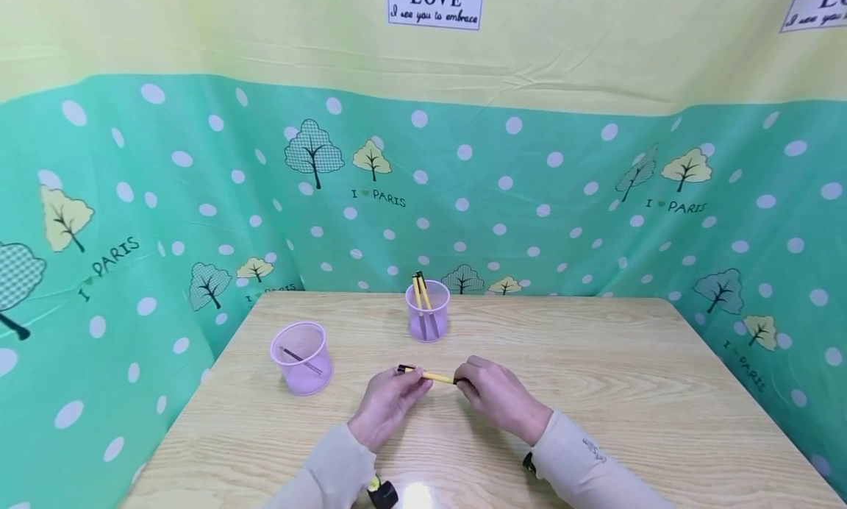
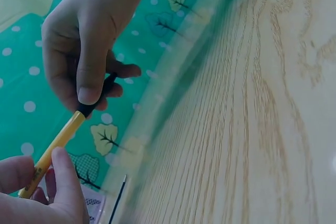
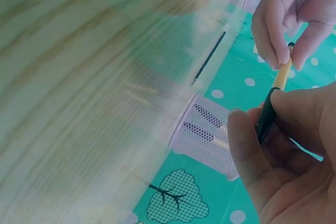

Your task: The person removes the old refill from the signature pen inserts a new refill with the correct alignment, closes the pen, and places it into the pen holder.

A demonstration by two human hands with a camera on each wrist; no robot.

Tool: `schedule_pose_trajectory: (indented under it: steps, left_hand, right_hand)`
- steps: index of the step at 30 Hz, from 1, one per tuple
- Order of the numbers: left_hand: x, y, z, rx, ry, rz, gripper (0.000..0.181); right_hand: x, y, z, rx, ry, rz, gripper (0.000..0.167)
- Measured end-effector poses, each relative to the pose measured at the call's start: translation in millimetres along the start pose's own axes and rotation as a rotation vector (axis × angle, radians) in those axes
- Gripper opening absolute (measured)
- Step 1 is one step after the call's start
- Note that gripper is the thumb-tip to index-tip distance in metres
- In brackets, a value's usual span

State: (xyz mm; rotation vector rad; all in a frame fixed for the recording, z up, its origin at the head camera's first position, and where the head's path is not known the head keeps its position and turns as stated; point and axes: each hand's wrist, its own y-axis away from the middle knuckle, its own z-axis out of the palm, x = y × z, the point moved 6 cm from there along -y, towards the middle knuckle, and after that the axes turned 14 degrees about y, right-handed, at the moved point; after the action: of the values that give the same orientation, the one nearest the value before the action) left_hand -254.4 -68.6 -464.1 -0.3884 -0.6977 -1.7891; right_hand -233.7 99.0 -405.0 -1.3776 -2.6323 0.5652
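Observation:
My left hand (image 1: 386, 404) pinches the yellow barrel of a pen (image 1: 438, 378) between thumb and fingers. At the pen's other end my right hand (image 1: 501, 397) grips its black part. In the left wrist view the yellow barrel (image 2: 59, 137) slants from the left hand up to the right hand (image 2: 86, 51). Seen in the right wrist view, the right thumb and fingers hold the black part (image 3: 267, 114), with the left fingers around the yellow. The pen is held above the wooden table (image 1: 595, 362).
A purple mesh cup (image 1: 308, 382) at left contains a thin dark stick (image 1: 292, 355). Another purple cup (image 1: 428, 332) at the back holds yellow-and-black pens (image 1: 422, 292). In the right wrist view a thin dark refill (image 3: 208, 59) shows near the cups. Patterned cloth (image 1: 503, 222) surrounds the table.

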Motion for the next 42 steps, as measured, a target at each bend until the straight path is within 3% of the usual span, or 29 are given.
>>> schedule_pose_trajectory:
  steps: [5,14,28,42]
  left_hand:
    - [-1.1,3.4,-0.3,0.021,0.051,-0.012,0.023]
    - [-1.6,3.1,-0.3,0.014,0.062,0.003,0.029]
    - [1.7,3.9,-1.0,0.009,0.085,0.062,0.026]
    - [6.0,2.0,-1.0,0.055,0.108,0.126,0.02]
  right_hand:
    - [-0.6,-0.6,0.7,0.004,0.001,0.0,0.007]
    - [-0.4,-1.8,-0.3,-0.017,-0.017,0.019,0.008]
    - [-1.9,-3.1,2.5,-0.018,-0.029,0.005,0.009]
    - [-2.8,-6.0,0.6,0.004,-0.049,0.007,0.008]
